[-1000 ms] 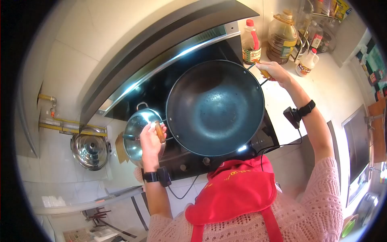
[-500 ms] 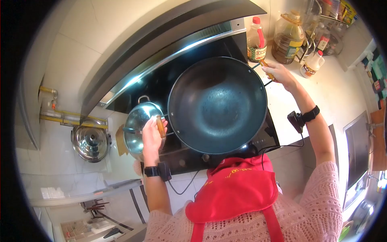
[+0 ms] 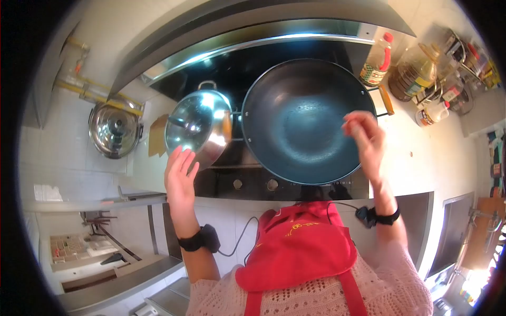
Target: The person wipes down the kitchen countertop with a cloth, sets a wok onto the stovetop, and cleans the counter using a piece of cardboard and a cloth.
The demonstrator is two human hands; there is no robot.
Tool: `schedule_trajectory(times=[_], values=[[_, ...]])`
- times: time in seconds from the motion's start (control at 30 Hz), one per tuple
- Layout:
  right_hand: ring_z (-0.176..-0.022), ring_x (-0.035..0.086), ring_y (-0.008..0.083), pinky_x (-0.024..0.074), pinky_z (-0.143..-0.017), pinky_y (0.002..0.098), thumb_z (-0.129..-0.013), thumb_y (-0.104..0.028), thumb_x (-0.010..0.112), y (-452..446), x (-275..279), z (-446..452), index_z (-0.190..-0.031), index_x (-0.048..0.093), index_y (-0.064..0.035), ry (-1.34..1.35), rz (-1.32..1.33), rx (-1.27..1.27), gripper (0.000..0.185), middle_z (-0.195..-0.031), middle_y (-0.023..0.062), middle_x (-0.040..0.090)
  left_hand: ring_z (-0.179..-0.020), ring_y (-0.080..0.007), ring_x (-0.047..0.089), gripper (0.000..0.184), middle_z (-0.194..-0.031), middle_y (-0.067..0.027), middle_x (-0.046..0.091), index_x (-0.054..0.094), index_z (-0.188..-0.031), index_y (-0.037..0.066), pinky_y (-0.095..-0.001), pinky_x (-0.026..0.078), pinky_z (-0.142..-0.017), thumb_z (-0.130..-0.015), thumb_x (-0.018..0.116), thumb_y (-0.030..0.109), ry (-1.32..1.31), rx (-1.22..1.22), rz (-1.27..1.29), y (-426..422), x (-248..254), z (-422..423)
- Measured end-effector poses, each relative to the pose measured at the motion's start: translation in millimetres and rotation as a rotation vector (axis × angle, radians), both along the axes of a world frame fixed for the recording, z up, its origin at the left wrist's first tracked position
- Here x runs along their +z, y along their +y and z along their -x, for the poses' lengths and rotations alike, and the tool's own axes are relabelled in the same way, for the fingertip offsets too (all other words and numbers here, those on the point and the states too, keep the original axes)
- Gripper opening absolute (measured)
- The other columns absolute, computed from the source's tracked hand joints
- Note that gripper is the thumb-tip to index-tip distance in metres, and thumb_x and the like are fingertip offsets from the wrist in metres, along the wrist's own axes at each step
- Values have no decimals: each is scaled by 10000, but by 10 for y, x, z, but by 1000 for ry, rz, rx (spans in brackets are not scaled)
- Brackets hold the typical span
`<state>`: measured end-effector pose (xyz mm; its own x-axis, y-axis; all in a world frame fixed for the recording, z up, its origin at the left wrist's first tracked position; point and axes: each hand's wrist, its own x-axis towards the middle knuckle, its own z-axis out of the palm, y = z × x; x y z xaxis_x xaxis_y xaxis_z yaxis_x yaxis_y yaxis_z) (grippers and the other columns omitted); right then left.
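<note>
A large dark wok [image 3: 305, 121] rests on the black stove [image 3: 237, 181], with a wooden handle [image 3: 386, 100] at its right and another [image 3: 227, 125] at its left. My left hand [image 3: 182, 174], fingers apart and holding nothing, is beside the lower edge of the steel pot [image 3: 190, 118]. Over the right part of the wok is my right hand [image 3: 365, 134], off the handle, with its fingers curled and slightly blurred; whether anything is inside them cannot be made out.
Oil bottles [image 3: 377, 60] [image 3: 414, 73] and a small white bottle [image 3: 432, 113] stand on the right counter. A steel lid [image 3: 113, 129] lies at the left, near yellow pipes [image 3: 97, 97]. The range hood [image 3: 253, 31] spans the stove's back.
Both hands have let go of the wok's handles. My left hand moved down and left, my right hand moved inward over the wok. The camera view has turned.
</note>
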<state>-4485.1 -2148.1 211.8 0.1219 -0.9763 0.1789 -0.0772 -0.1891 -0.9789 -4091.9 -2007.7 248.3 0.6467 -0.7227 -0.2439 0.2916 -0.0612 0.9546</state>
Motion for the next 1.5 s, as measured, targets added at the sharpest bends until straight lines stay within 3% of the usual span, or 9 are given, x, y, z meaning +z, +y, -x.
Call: schedule_trajectory(times=[0.1, 0.17, 0.27, 0.43, 0.6, 0.7, 0.87, 1.17, 1.5], values=[[-737, 558, 78, 464, -687, 251, -980, -105, 539, 441, 114, -491, -997, 661, -24, 48, -184, 336, 148, -798, 4, 618, -1232, -257, 513, 435, -1318, -149, 534, 488, -1378, 29, -408, 404, -1049, -983, 556, 199, 47, 62, 53, 551, 30, -189], [-677, 569, 115, 462, -646, 284, -965, -114, 554, 626, 56, -844, -1005, 665, -27, 120, -57, 458, 147, -768, 39, 629, -1230, -259, 503, 454, -1362, -167, 492, 480, -1392, 17, -406, 390, -1076, -996, 540, 232, 89, 92, 70, 957, 56, -319], [-600, 582, 204, 459, -606, 332, -946, -128, 569, 944, 74, -1391, -1006, 673, -39, 301, 46, 523, 149, -709, 132, 613, -1083, -205, 567, 394, -1229, -107, 585, 524, -1348, 26, -364, 453, -979, -1009, 531, 227, 177, 115, 119, 1660, 60, -582], [-662, 615, 166, 486, -622, 313, -946, -114, 581, 1701, -62, -2416, -1013, 670, -30, 144, 76, 655, 140, -789, 108, 667, -979, -168, 580, 353, -1126, -66, 624, 547, -1312, 48, -331, 475, -896, -1013, 530, 235, 222, 277, 207, 3168, -47, -1129], [-771, 679, 266, 518, -714, 362, -937, -120, 570, 2506, -195, -3437, -1023, 659, -31, 88, 140, 822, 152, -882, 131, 708, -894, -138, 584, 252, -993, -16, 649, 631, -1188, 80, -304, 483, -817, -991, 571, 225, 305, 686, 175, 4761, -419, -1734], [-798, 681, 307, 523, -737, 379, -932, -127, 567, 2870, -64, -3902, -1026, 656, -32, 103, 137, 922, 160, -911, 132, 718, -913, -160, 584, 223, -994, -46, 638, 634, -1126, 34, -309, 491, -820, -980, 545, 177, 380, 756, 156, 5365, -528, -1974], [-718, 663, 227, 503, -666, 369, -964, -181, 570, 3160, 91, -4731, -1007, 668, -49, 218, 17, 1087, 170, -814, 123, 692, -863, -144, 586, 174, -938, -15, 641, 641, -1084, 76, -330, 490, -786, -970, 580, 192, 439, 710, 262, 5567, -682, -2362], [-690, 663, 261, 515, -660, 368, -950, -189, 586, 3164, 329, -6283, -1023, 667, -76, 193, 184, 1166, 157, -781, 128, 678, -846, -164, 605, 136, -900, -11, 664, 644, -1045, 97, -361, 494, -792, -971, 601, 202, 373, 751, 289, 5186, -384, -3593], [-729, 577, 91, 484, -689, 259, -1014, -186, 547, 2570, 496, -7283, -1081, 650, -12, 118, -115, 1058, 213, -780, 26, 608, -830, -155, 614, 128, -886, -10, 651, 640, -1041, 84, -344, 510, -782, -969, 598, 181, 303, 617, 332, 4543, 0, -5264]])
